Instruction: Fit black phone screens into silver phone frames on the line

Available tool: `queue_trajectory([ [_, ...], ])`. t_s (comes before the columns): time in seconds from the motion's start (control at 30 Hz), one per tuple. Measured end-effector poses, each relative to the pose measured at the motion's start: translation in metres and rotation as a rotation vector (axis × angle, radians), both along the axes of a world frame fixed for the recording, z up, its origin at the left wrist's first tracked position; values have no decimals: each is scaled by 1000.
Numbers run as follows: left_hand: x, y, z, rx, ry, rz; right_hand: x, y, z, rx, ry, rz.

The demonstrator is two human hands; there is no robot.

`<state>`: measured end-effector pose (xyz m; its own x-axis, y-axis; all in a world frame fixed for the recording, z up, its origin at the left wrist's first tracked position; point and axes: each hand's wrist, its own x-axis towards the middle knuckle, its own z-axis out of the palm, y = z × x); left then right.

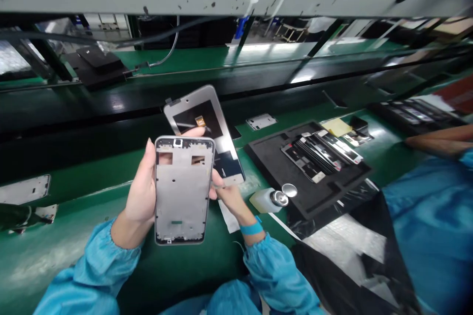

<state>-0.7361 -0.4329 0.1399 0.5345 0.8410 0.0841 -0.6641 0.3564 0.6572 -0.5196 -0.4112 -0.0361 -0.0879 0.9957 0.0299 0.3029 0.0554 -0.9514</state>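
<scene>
My left hand is closed around a grey device housing, held upright with its inner side towards me. Its thumb lies along the left edge, and fingers reach behind the housing. The housing has two cutouts near the top and small clips along the rim. Beyond it is a larger tilted tablet panel, silver and black with an orange flex connector. My right hand grips this panel at its lower edge; most of its fingers are hidden behind the panel and housing.
Right of my hands stands a bottle of pale liquid with its metal lid up. A black foam tray bears several slim screens. A white housing lies behind, another at far left. A co-worker's arm reaches in at right.
</scene>
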Motion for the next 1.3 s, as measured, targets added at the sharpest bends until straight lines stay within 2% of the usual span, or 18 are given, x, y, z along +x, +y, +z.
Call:
queue_trajectory([
  [0.17,1,6,4,-21,13,107,-8,0,4,-149,348,-37],
  [0.37,1,11,7,-134,-31,204,-14,-6,3,-233,436,-39],
  [0.5,-3,19,6,-130,-47,214,-6,-17,20,-238,508,-18],
  [0.63,-4,28,-1,-77,93,123,5,-26,51,-139,558,50],
  [0.73,5,32,-13,-87,146,-23,9,-28,71,-25,524,-28],
  [0.83,18,34,-26,-116,131,-158,5,-24,81,-12,530,44],
  [0.9,24,33,-29,-123,122,-180,1,-20,84,-33,552,96],
  [0.97,23,34,-26,-112,105,-95,2,-19,86,-26,592,42],
  [1.07,16,35,-14,-83,54,177,14,-27,91,-20,657,-68],
  [1.13,12,35,-6,-73,28,305,28,-39,96,9,661,-100],
  [1.2,13,33,-3,-74,8,334,42,-53,99,61,606,-122],
  [1.3,19,27,-5,-79,-14,280,55,-72,104,147,392,-98],
])
